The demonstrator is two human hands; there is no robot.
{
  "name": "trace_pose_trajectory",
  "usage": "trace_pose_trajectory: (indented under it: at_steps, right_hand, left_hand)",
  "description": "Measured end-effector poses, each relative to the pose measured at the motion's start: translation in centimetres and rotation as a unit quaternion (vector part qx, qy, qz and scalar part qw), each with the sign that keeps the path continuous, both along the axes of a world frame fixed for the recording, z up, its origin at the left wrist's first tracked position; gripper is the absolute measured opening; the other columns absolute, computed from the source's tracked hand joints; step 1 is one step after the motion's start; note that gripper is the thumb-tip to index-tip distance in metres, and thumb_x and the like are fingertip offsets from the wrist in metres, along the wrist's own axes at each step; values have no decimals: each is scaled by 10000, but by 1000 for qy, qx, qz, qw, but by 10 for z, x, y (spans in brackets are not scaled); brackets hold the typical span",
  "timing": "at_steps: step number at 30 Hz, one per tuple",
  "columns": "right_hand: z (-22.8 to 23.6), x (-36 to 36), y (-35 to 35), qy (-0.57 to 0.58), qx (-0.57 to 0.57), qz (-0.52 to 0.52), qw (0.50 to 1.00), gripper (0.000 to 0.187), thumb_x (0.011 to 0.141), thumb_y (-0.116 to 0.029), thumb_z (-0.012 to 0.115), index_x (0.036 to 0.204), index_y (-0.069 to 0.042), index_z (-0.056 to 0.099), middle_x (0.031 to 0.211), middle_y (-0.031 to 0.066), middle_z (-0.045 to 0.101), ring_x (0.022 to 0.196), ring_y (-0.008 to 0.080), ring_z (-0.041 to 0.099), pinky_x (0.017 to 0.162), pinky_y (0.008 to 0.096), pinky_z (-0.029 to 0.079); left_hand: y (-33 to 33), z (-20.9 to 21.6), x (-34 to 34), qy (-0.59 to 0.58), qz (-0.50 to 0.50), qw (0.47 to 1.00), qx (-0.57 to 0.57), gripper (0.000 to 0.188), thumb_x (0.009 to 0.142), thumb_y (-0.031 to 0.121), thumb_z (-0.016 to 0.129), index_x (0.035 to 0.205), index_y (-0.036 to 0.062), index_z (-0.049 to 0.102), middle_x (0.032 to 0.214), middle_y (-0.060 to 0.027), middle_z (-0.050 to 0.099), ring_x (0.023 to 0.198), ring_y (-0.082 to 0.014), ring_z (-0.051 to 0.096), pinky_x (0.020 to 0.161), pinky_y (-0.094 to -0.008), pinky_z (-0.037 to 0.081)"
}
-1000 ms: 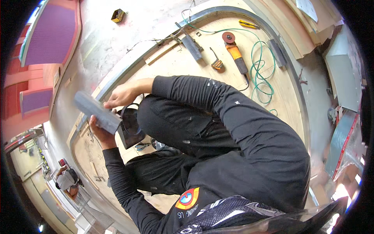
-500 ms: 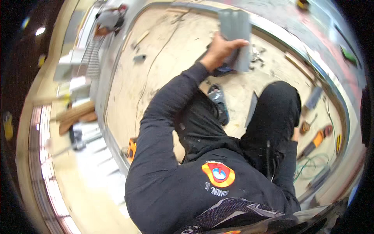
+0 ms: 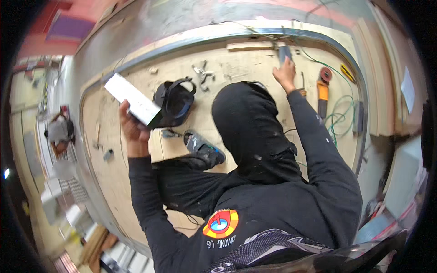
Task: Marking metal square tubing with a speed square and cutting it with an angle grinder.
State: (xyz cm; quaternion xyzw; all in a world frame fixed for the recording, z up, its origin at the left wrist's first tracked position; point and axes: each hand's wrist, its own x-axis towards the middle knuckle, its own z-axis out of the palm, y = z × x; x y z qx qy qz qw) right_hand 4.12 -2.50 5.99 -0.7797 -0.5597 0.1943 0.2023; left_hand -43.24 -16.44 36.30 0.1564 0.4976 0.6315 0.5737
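While the left hand (image 3: 129,129) is lifted off the plywood surface (image 3: 136,182), it is clenched around the lower end of a pale rectangular metal bar (image 3: 132,100), which it holds clear of the boards. The bar's long axis runs on a slant, from the hand up and away to the left, so its free end points toward the curved steel rim (image 3: 86,88) beyond the hand. Just to the right of that hand, touching or nearly touching the gripped end of the bar, a black welding mask (image 3: 175,101) lies on the surface, and a grey shoe (image 3: 202,148) rests a little below it.

Farther right, the right hand (image 3: 286,73) is stretched out to the far rim, its fingers closed on a small dark blue-grey object (image 3: 285,52); what that object is I cannot tell. A strip of wood (image 3: 250,45) lies just left of this hand, and to its right sit an orange angle grinder (image 3: 323,88) and a coil of green cable (image 3: 339,120).

Judging by this, the work looks to be at the gathering stage: the bar is picked up and carried, not yet set against anything, and nothing shows it fixed or welded. Placing and joining it appear left to do.
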Motion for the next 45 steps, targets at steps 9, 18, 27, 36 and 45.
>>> trace_pose_trajectory:
  at_steps: [9,18,27,36,45]
  right_hand:
    - [-28,53,51,-5,-127,-94,987,734,867,-240,604,1478,60,327,1386,294,516,1274,431,537,1077,495,424]
    - [1,4,86,391,-85,-132,907,574,738,-401,778,985,114,718,905,196,735,733,253,715,636,373,571]
    - [29,-30,110,218,-40,307,926,407,960,-403,644,1119,-30,677,943,116,724,785,217,677,724,353,549]
    - [-49,-47,-85,61,-48,383,920,178,858,-252,714,833,-76,701,792,138,673,743,334,662,679,442,511]
    - [-47,-63,-74,132,-31,381,915,108,847,-165,730,796,-87,677,739,124,660,653,330,645,598,410,502]
  left_hand:
    - [-23,22,9,3,30,998,-56,604,834,527,729,1146,21,624,969,-185,710,892,-364,711,784,-525,608]
    - [-55,37,12,2,119,989,-84,773,803,568,735,1277,3,505,1028,-217,648,961,-392,649,917,-548,516]
    - [-30,15,23,-77,64,992,-74,911,798,604,717,1265,-123,427,1074,-251,578,994,-388,620,913,-537,537]
    - [-28,-25,20,-221,59,966,-118,816,890,579,614,1392,-31,410,1117,-300,633,1013,-436,681,915,-595,562]
    - [1,-17,5,-246,188,929,-205,786,837,599,651,1310,-1,467,1083,-234,618,962,-385,679,849,-546,585]
